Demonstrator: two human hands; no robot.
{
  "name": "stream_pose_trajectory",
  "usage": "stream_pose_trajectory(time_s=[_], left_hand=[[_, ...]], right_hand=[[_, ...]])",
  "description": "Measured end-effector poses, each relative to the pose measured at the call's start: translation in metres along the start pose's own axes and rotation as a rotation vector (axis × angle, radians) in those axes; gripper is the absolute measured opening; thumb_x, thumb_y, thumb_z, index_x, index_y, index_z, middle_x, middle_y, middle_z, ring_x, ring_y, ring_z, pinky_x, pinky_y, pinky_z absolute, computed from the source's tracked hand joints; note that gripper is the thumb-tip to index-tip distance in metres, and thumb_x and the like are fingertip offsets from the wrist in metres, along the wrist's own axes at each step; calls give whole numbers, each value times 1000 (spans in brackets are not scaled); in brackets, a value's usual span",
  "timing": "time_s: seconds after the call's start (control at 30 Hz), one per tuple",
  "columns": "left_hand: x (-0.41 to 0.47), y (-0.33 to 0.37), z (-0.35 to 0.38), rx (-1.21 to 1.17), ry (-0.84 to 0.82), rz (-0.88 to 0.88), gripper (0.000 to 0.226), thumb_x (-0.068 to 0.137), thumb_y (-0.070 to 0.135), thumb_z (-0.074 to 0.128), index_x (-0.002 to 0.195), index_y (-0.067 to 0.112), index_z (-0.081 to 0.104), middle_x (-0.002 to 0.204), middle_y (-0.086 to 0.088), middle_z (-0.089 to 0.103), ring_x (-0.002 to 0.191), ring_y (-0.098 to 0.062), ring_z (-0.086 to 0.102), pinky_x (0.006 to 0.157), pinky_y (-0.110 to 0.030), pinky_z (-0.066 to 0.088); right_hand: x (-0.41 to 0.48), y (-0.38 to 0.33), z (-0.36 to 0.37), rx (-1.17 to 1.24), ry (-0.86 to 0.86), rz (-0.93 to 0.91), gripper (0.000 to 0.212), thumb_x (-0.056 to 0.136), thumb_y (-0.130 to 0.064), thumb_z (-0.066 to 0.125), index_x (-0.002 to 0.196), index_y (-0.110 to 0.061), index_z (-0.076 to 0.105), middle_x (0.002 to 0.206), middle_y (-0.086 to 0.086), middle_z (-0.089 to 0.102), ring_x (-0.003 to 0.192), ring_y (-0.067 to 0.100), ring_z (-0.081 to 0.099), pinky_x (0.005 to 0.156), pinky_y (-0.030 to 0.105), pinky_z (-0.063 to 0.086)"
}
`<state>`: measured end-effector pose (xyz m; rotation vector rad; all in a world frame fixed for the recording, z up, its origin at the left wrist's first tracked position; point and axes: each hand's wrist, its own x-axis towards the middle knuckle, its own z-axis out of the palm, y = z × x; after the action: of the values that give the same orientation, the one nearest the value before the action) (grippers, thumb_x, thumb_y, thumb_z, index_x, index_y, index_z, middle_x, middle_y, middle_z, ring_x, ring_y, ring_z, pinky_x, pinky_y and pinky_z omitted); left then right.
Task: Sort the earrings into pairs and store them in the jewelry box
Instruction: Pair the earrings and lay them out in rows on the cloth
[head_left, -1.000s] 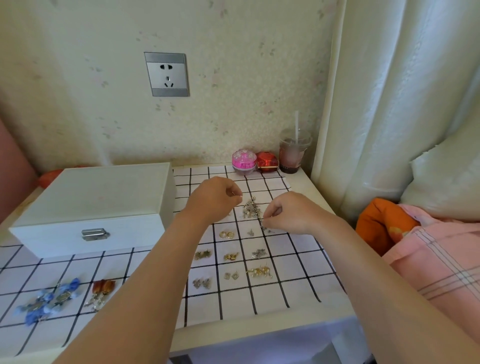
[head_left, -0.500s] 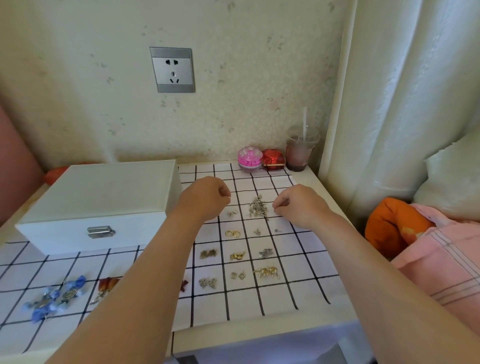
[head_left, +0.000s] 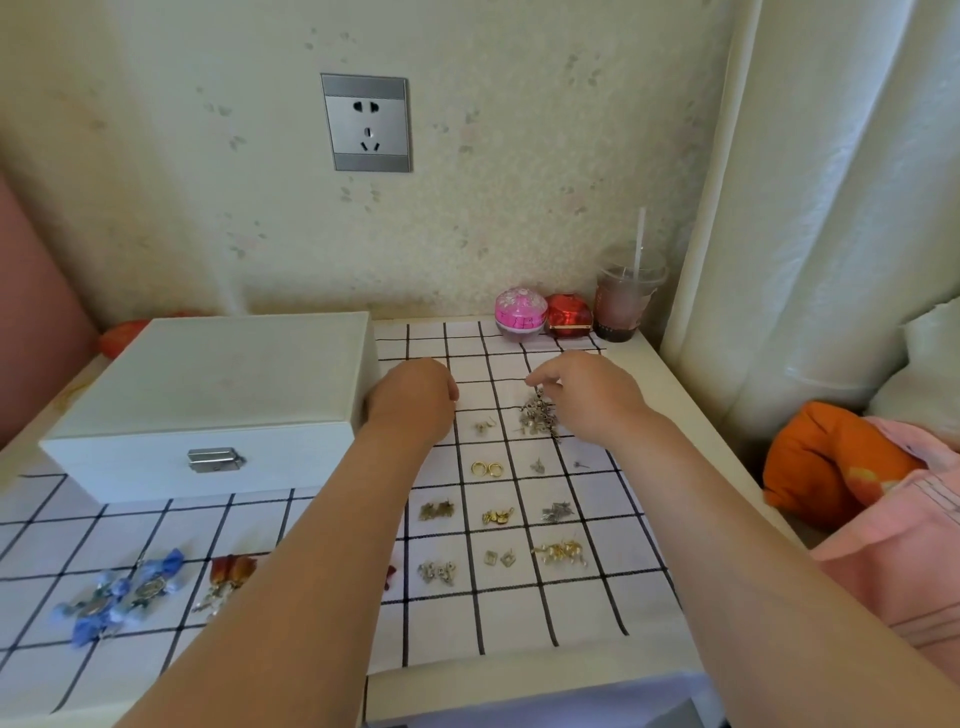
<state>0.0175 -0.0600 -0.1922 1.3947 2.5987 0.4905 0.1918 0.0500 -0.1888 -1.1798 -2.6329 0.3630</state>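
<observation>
The white jewelry box (head_left: 208, 395) stands shut at the left of the checked cloth (head_left: 519, 613). A tangled pile of silver earrings (head_left: 537, 418) lies at the cloth's far right. My right hand (head_left: 592, 395) hovers over it, with thumb and forefinger pinching at the top of the pile. Beside the box's right end, my left hand (head_left: 410, 400) is curled into a fist; I see nothing in it. Pairs lie in separate squares: gold hoops (head_left: 487, 469), a small pair (head_left: 483, 426) and several more below. Blue earrings (head_left: 114, 597) and orange ones (head_left: 228, 574) lie near left.
A pink trinket pot (head_left: 520, 314), a red one (head_left: 569, 316) and a plastic cup with a straw (head_left: 626, 301) stand against the back wall. A curtain (head_left: 805, 208) hangs at the right, with orange and pink fabric (head_left: 831, 467) beside the table.
My right hand has moved up from the cloth onto the top of the silver pile. My left hand drew back left toward the box, uncovering a small pair in the square beside the pile.
</observation>
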Motion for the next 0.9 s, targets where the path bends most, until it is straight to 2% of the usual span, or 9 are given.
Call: stream_pose_trajectory(time_s=[0.1, 0.3, 0.4, 0.47, 0.53, 0.63, 0.73, 0.83, 0.9], left_hand=[[-1, 1, 0, 28, -43, 26, 22, 91, 12, 62, 99, 28, 75, 106, 2, 70, 98, -20, 65, 84, -36, 57], [-6, 3, -5, 88, -51, 113, 40, 91, 9, 57, 126, 28, 64, 126, 1, 61, 116, -21, 57, 94, -37, 52], [-7, 6, -10, 8, -12, 169, 40, 92, 11, 58, 127, 29, 62, 128, 3, 59, 117, -19, 56, 95, -36, 51], [-9, 12, -13, -81, -8, 201, 34, 94, 15, 58, 124, 29, 64, 123, 6, 63, 114, -17, 57, 96, -37, 50], [-11, 19, -14, -170, -12, 234, 29, 94, 19, 59, 121, 30, 65, 115, 9, 66, 108, -13, 59, 94, -36, 50], [-12, 28, -13, -361, -2, 264, 31, 93, 25, 64, 123, 32, 64, 107, 13, 67, 93, -8, 61, 87, -28, 50], [-12, 34, -16, -512, 17, 305, 37, 90, 25, 69, 127, 32, 64, 100, 14, 68, 85, 0, 60, 76, -15, 43], [-12, 36, -19, -597, 56, 293, 26, 87, 21, 73, 112, 27, 73, 82, 13, 70, 72, 4, 60, 68, -12, 44], [-12, 33, -21, -637, 67, 249, 16, 85, 19, 74, 100, 25, 76, 72, 12, 68, 63, 1, 59, 63, -18, 45]], right_hand=[[5, -1, 5, -72, -51, 7, 41, 100, -9, 50, 122, -38, 68, 130, -3, 62, 114, 23, 61, 86, 34, 51], [11, -7, 2, -127, -38, 56, 23, 98, -22, 59, 109, -34, 75, 117, -7, 70, 106, 19, 64, 85, 32, 51], [9, -7, 1, -140, -43, 90, 21, 97, -18, 58, 100, -30, 76, 109, -6, 72, 100, 20, 65, 84, 34, 53], [7, -4, 0, -76, 1, 104, 19, 95, -16, 59, 94, -24, 76, 104, -4, 74, 95, 20, 66, 83, 38, 55], [5, -3, -4, 59, 58, 104, 15, 96, -23, 61, 95, -27, 76, 102, -9, 72, 94, 16, 64, 84, 39, 54], [5, -6, -14, 343, 88, 38, 10, 95, -28, 66, 97, -31, 75, 100, -13, 71, 93, 6, 62, 85, 32, 50], [0, -15, -24, 544, 53, -20, 11, 93, -22, 68, 101, -24, 77, 83, -18, 69, 72, -8, 60, 72, 20, 43], [-3, -18, -28, 652, 24, -7, 11, 93, -19, 69, 102, -19, 76, 57, -24, 61, 50, -13, 53, 59, 12, 39], [-4, -20, -28, 690, 17, 8, 12, 92, -19, 70, 102, -18, 76, 60, -21, 62, 49, -14, 53, 61, 13, 39]])
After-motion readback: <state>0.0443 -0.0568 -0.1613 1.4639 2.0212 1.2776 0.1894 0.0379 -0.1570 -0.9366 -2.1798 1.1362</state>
